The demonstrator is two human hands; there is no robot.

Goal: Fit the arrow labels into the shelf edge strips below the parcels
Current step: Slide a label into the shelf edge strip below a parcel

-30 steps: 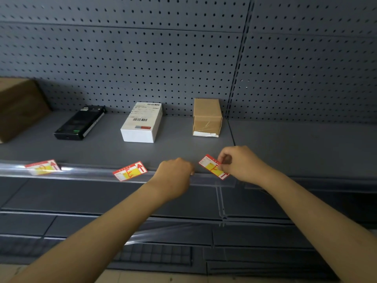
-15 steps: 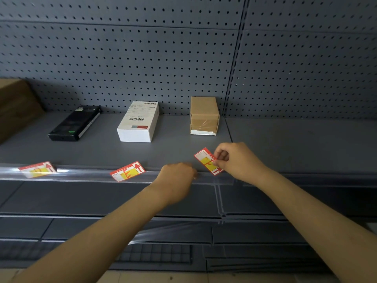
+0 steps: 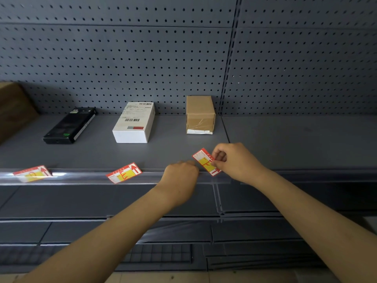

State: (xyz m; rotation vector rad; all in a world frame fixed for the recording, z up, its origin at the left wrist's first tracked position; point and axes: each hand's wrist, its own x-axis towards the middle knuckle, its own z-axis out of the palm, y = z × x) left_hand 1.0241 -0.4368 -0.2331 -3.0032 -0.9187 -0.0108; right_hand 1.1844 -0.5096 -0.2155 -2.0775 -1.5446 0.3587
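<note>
My right hand [image 3: 236, 162] pinches a red and yellow arrow label [image 3: 205, 161], tilted, with its lower end at the clear shelf edge strip [image 3: 81, 178] below the brown cardboard parcel [image 3: 200, 115]. My left hand [image 3: 180, 176] rests curled on the strip just left of that label; whether its fingers pull the strip I cannot tell. A second arrow label [image 3: 124, 173] sits in the strip below the white parcel [image 3: 134, 122]. A third arrow label [image 3: 32, 173] sits in the strip below the black parcel [image 3: 69, 125].
A grey pegboard wall [image 3: 142, 58] backs the shelf. A large brown box [image 3: 12, 109] stands at the far left. The shelf section [image 3: 295, 139] to the right of the divider holds nothing. Lower grey shelves [image 3: 102, 201] lie beneath my arms.
My right hand has lifted the label slightly and shifted it a little along the strip. My left hand stays on the strip.
</note>
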